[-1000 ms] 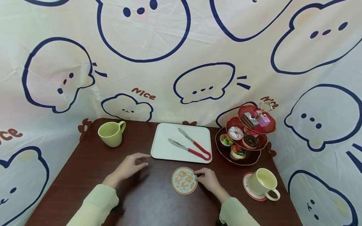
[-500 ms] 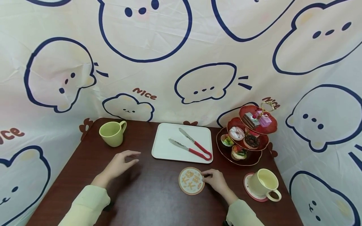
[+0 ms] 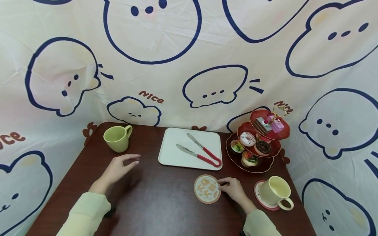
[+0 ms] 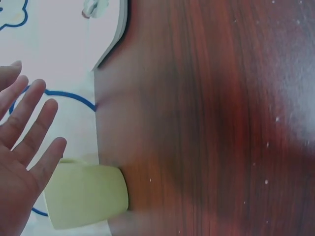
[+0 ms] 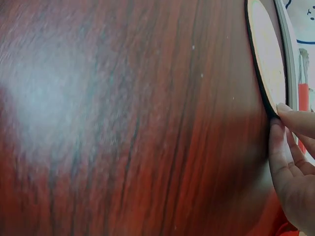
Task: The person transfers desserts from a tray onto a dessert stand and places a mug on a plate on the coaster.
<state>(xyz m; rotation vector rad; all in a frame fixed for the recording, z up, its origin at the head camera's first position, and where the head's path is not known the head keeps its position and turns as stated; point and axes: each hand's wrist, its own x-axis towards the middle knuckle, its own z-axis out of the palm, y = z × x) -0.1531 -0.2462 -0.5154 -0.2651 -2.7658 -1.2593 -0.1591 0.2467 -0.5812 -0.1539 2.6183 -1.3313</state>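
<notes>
A round coaster (image 3: 207, 189) with an orange rim and orange lettering lies low over the dark wooden table, in front of the white tray. My right hand (image 3: 234, 190) pinches its right edge between thumb and fingers; the right wrist view shows the thumb on top of the coaster (image 5: 266, 54) and a finger below its dark underside. My left hand (image 3: 116, 170) hovers over the table at the left, fingers extended and holding nothing. Closest to it stands a green mug (image 3: 117, 138), handle toward the back right. In the left wrist view the open fingers overlap the mug (image 4: 86, 194).
A white tray (image 3: 168, 154) at the back centre carries red-handled tongs (image 3: 203, 156). Right of it rises a three-tier red stand (image 3: 284, 132) with toy cakes and doughnuts. A pale yellow mug (image 3: 274, 190) sits on a red-rimmed coaster (image 3: 263, 204) at the right. Patterned cloth (image 3: 165, 82) hangs behind.
My right hand has slid the coaster to the right. My left hand has drawn back leftward, away from the tray and nearer the green mug.
</notes>
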